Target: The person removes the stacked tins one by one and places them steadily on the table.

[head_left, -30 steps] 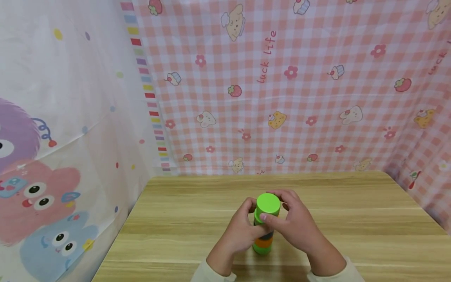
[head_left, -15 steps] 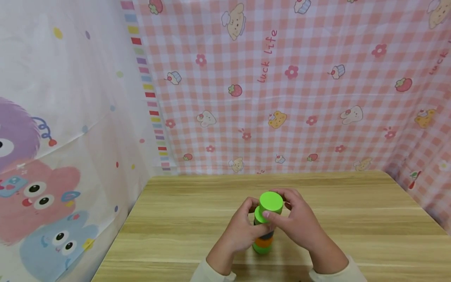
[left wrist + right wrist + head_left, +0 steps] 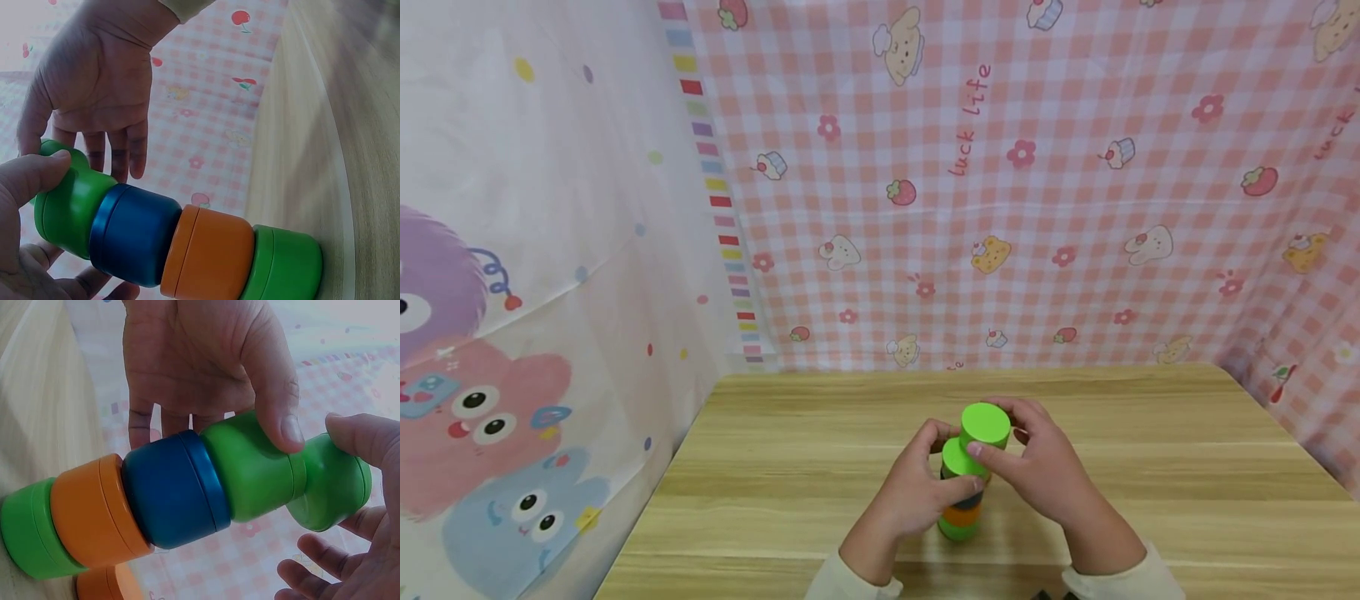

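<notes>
The right grip (image 3: 1037,471) is partly closed, its thumb and fingers pinching the top green container (image 3: 985,425), which has a flat disc for its upper face and smooth, rounded sides. This piece sits above the stack and off to the right of its axis; whether it touches the lid below is hard to tell.

The left grip (image 3: 917,492) curves round the upper part of the stack, its thumb pressed to the second green container (image 3: 250,469). Under that come a deep blue container (image 3: 169,494) with a satiny sheen, an orange container (image 3: 94,506) and, at the base, the bottom green container (image 3: 287,265). Each is a squat, round-shouldered cylinder with a fine seam near one end. Beside the base, partly cut off, shows another orange container (image 3: 103,584).

The stack stands upright on the near part of a pale, streaky wood-grain counter (image 3: 760,483). Behind hangs pink gingham cloth (image 3: 1075,200) printed with strawberries, cupcakes and animals; at the left, a white, lightly creased cloth (image 3: 572,167) carries dots and furry cartoon figures. Cream sleeves (image 3: 1123,579) end at the wrists.
</notes>
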A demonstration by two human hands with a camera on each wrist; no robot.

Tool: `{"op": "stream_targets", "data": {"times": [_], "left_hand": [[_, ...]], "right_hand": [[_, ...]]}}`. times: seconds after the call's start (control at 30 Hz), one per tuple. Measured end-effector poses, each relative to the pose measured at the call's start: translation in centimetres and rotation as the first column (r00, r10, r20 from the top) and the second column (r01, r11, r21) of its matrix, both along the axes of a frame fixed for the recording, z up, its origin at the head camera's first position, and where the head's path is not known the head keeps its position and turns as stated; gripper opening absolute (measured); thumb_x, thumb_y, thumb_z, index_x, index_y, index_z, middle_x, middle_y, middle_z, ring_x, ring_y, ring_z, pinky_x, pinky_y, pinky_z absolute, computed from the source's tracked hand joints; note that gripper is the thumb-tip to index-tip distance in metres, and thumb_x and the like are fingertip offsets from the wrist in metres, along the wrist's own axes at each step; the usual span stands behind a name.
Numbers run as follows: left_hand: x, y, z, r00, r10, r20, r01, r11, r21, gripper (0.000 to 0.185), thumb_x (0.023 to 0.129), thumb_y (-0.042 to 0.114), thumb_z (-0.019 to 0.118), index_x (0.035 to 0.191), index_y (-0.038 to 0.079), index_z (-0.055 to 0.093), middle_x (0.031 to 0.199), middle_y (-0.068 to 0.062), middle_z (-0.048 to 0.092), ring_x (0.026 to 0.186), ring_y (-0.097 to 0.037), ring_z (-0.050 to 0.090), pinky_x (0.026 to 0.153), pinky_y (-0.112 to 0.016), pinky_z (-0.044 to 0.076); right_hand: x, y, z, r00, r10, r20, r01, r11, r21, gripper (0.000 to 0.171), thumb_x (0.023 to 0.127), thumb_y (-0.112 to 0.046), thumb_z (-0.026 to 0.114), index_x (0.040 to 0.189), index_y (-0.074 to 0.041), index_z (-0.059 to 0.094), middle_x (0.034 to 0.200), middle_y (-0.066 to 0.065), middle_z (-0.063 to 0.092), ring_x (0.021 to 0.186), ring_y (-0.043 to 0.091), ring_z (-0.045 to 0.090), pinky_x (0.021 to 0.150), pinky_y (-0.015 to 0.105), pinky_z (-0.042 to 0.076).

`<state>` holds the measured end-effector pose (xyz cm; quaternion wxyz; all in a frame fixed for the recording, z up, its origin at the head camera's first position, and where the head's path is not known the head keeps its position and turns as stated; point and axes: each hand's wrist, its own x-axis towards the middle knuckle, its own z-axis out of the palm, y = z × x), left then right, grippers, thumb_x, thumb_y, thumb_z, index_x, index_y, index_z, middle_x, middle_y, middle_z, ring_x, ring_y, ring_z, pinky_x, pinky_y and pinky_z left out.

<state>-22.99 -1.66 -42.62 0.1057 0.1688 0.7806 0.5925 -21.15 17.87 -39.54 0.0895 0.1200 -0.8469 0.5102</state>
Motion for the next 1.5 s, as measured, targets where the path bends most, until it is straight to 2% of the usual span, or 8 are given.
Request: {"op": "stream_targets", "data": {"times": [0.33,0.6,1.1,1.5], "left_hand": [[0.2,0.0,0.1,1.000,0.014,0.002,-0.014,1.000,-0.013,0.048,0.090,0.026,0.085,0.129,0.024,0.059,0.139,-0.004,0.059,0.135,-0.031,0.053,0.106,-0.066,0.047],[0.1,0.1,-0.1,1.000,0.014,-0.008,-0.014,1.000,-0.013,0.047,0.090,0.025,0.084,0.129,0.023,0.058,0.137,-0.004,0.060,0.132,-0.030,0.054,0.105,-0.065,0.048],[0.1,0.1,0.0,1.000,0.005,0.011,-0.005,1.000,-0.002,0.046,0.090,0.024,0.085,0.128,0.024,0.058,0.135,-0.003,0.059,0.131,-0.029,0.054,0.103,-0.063,0.051],[0.0,0.1,0.0,1.000,0.003,0.011,-0.003,1.000,0.001,0.045,0.090,0.024,0.084,0.127,0.023,0.058,0.135,-0.003,0.059,0.130,-0.029,0.054,0.102,-0.062,0.051]], "right_hand": [[-0.4,0.6,-0.3,1.000,-0.007,0.020,0.008,1.000,-0.009,0.052,0.095,-0.029,0.080,0.140,-0.010,0.062,0.145,0.017,0.055,0.134,0.037,0.054,0.114,0.071,0.036],[-0.6,0.8,-0.4,0.999,-0.022,0.030,0.022,1.000,-0.011,0.053,0.095,-0.031,0.080,0.140,-0.009,0.062,0.143,0.016,0.056,0.133,0.036,0.053,0.115,0.069,0.037],[-0.9,1.3,-0.3,0.998,-0.031,0.049,0.033,0.999,-0.033,0.051,0.097,-0.028,0.079,0.141,-0.008,0.061,0.144,0.016,0.056,0.134,0.036,0.053,0.114,0.072,0.034],[-1.7,2.0,-0.9,0.997,-0.050,0.054,0.051,0.998,-0.026,0.054,0.097,-0.029,0.079,0.143,-0.008,0.059,0.144,0.016,0.058,0.134,0.037,0.054,0.113,0.073,0.034]]}}
